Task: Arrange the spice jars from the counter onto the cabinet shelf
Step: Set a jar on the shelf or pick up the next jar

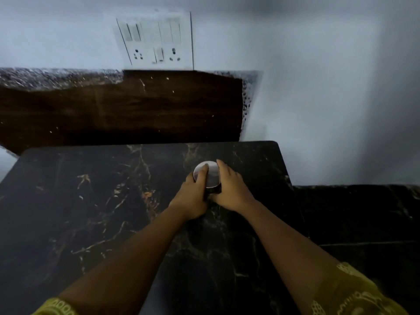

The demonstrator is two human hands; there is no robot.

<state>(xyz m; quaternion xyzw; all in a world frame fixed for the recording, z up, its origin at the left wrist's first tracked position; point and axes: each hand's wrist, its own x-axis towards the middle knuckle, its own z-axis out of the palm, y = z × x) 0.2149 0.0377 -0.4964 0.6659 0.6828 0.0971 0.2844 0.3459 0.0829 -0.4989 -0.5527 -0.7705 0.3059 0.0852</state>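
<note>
Gripping a spice jar (213, 176) from both sides, a person's left hand (193, 196) and right hand (230, 189) curl round its dark body, with one left finger lying across the white lid. The jar sits upright at the far right part of the black marble bench (91, 201); whether its base touches the surface cannot be told. Behind, a dark brown backsplash (113, 110) meets the white wall, where a switch and socket panel (154, 42) is mounted. Yellow patterned sleeves (354, 292) show below.
</note>
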